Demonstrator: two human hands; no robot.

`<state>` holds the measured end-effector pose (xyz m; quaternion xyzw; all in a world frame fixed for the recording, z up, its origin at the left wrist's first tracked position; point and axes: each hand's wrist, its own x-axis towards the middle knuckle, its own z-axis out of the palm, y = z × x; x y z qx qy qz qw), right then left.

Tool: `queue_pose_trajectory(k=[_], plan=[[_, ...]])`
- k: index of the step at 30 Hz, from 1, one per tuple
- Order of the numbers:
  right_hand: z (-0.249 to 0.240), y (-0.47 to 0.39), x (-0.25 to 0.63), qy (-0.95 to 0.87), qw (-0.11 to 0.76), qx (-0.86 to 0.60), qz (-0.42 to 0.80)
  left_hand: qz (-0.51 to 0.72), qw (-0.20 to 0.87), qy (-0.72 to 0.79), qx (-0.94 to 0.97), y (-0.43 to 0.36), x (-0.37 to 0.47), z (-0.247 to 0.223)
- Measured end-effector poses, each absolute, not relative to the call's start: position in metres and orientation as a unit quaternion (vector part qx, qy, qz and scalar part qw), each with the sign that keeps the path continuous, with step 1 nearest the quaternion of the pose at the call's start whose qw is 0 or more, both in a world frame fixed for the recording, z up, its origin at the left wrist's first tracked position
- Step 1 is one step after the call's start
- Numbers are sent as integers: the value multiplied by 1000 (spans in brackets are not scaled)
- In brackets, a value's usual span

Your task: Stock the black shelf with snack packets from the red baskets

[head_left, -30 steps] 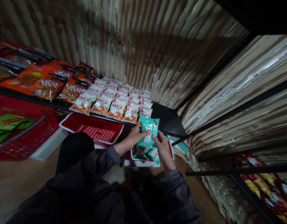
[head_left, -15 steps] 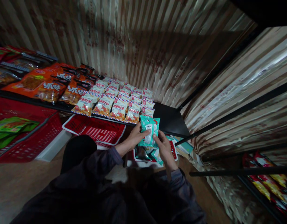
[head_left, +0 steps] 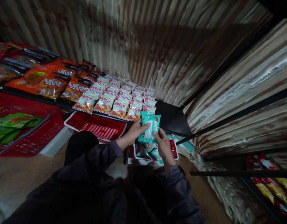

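A teal snack bag [head_left: 148,126] is held upright between my two hands, above a red basket with a white rim [head_left: 174,149]. My left hand [head_left: 135,132] grips its left side, thumb across the front. My right hand [head_left: 163,144] pinches its lower right edge; the fingers behind the bag are hidden. More teal bags [head_left: 145,151] lie in the basket below. Just beyond my hands, several white snack bags with striped edges [head_left: 120,105] stand in rows on a black shelf [head_left: 172,118].
Orange snack bags [head_left: 52,85] fill the shelf's left part. Below it are a red basket [head_left: 99,126] and a larger red basket [head_left: 50,124] with green bags [head_left: 15,124]. Black metal bars [head_left: 238,109] cross the right side. Another shelf with red and yellow bags [head_left: 269,183] is at lower right.
Both hands still hold the teal bag, which has tilted slightly, its front now turned a little differently. The whole view has shifted slightly.
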<state>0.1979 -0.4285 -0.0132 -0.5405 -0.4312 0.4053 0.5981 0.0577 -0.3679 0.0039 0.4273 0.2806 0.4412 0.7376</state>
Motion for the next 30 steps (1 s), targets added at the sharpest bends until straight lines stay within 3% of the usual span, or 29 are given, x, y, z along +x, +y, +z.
queue_pose_trajectory(k=[11,30], plan=[[-14,-431,196,-414,607,-544,406,338,742,367,449,-351,38,14],[-17,-447,199,-407,623,-539,394,389,728,376,421,-357,53,16]])
